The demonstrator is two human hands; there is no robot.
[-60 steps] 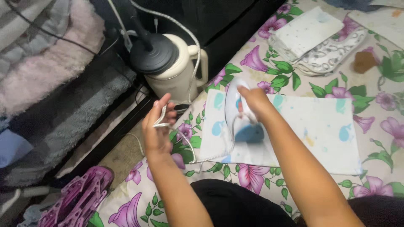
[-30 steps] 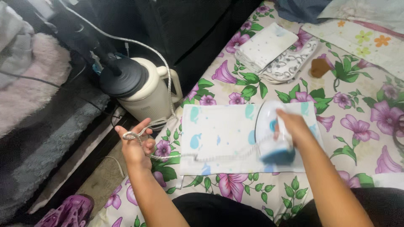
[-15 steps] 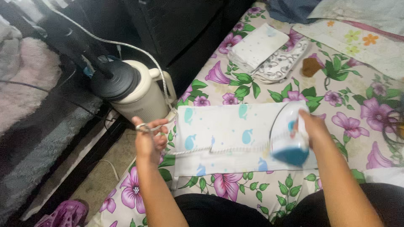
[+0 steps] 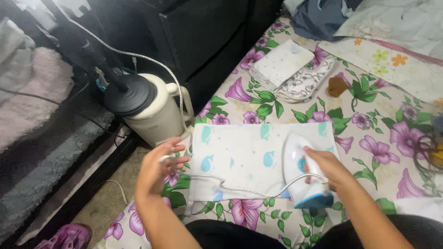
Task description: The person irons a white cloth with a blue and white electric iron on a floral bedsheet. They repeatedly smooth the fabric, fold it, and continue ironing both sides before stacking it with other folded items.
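My right hand (image 4: 323, 168) grips the handle of a white and blue clothes iron (image 4: 300, 177), which rests on the right part of a white cloth with blue whale prints (image 4: 240, 154). The cloth lies flat on a floral sheet (image 4: 369, 133). My left hand (image 4: 159, 166) hovers at the cloth's left edge and holds the iron's white cord (image 4: 230, 186) up between its fingers. The cord runs from that hand across the cloth's near edge to the iron.
A cream appliance with a black lid (image 4: 143, 108) stands left of the cloth beside dark furniture (image 4: 203, 37). Folded white cloths (image 4: 290, 69) lie stacked further back. A small brown object (image 4: 337, 85) sits to their right. Crumpled fabrics (image 4: 369, 23) fill the far right corner.
The iron slid from the cloth's left side to its right end, then drew back slightly toward me. My left hand kept holding the cord and shifted a little.
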